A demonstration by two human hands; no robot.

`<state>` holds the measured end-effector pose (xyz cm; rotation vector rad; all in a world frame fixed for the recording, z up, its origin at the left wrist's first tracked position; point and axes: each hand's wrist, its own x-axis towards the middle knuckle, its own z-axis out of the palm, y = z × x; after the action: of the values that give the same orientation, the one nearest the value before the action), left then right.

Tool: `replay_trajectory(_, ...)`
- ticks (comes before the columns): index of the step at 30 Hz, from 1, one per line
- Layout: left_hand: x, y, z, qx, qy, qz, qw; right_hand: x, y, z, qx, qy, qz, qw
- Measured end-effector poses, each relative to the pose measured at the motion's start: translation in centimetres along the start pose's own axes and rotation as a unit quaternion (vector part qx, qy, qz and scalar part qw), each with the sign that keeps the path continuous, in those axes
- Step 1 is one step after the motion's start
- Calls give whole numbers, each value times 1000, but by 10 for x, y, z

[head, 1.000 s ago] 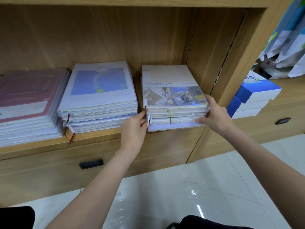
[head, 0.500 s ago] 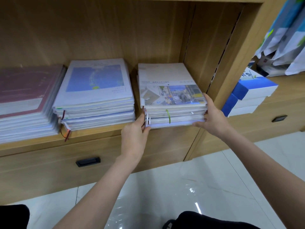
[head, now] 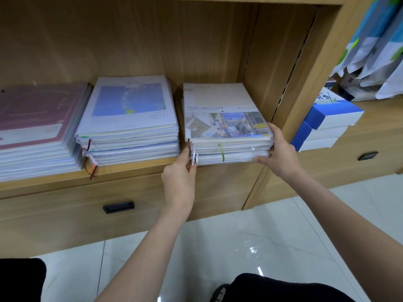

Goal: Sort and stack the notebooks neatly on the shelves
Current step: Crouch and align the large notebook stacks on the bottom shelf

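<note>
Three stacks of notebooks lie flat on a wooden shelf (head: 130,172). The right stack (head: 226,131) has a street photo on its top cover and a green ribbon hanging at the front. My left hand (head: 178,179) holds its front left corner, fingers up the left side and thumb at the front. My right hand (head: 280,154) grips the front right corner, fingers along the right side and thumb under the front edge. The middle stack (head: 128,118) has a blue map cover. The maroon-covered stack (head: 37,127) lies at the far left.
A wooden divider (head: 290,83) stands just right of the held stack. Beyond it, blue-and-white boxes (head: 327,125) are piled on the neighbouring shelf, with hanging bags (head: 375,46) above. A drawer with a black handle (head: 118,207) sits under the shelf. The floor is glossy white tile.
The right stack has slid back into the shelf, so its front no longer overhangs the edge. Both hands stayed on its front corners and moved with it.
</note>
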<state>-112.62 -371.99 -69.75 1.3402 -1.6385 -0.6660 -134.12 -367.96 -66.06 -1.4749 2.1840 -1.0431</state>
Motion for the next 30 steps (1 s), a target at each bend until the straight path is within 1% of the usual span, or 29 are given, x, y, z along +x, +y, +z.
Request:
replay_trajectory(2,1,1,-6,-68,-37,-17,997,0,0,3,5,-10,9,1000)
replay_trajectory(4,4,3,-10,-134,-59,-38,989,0,-3,4,18,-8,16,1000)
replay_trajectory(6,8,8,-10,-177,-75,-60,979,1,-6,2,80,1,27,996)
replay_trajectory(8,12,12,-8,-174,-88,-58,979,2,-8,-2,167,-1,37,985)
replay_trajectory(10,14,14,-6,-154,-103,-44,982,2,-7,-6,205,-13,38,978)
replay_trajectory(12,15,16,-5,-150,-117,-39,981,1,-8,-9,193,-27,33,980)
replay_trajectory(15,14,17,-4,-150,-127,-39,980,0,-8,-11,194,-19,38,980)
replay_trajectory(21,15,15,-3,-162,-126,-57,977,0,-13,-11,182,-26,40,982)
replay_trajectory(25,16,16,-5,-162,-139,-55,975,2,-13,-8,176,-17,44,983)
replay_trajectory(30,14,15,-3,-147,-133,-48,979,8,-10,-4,177,-21,56,982)
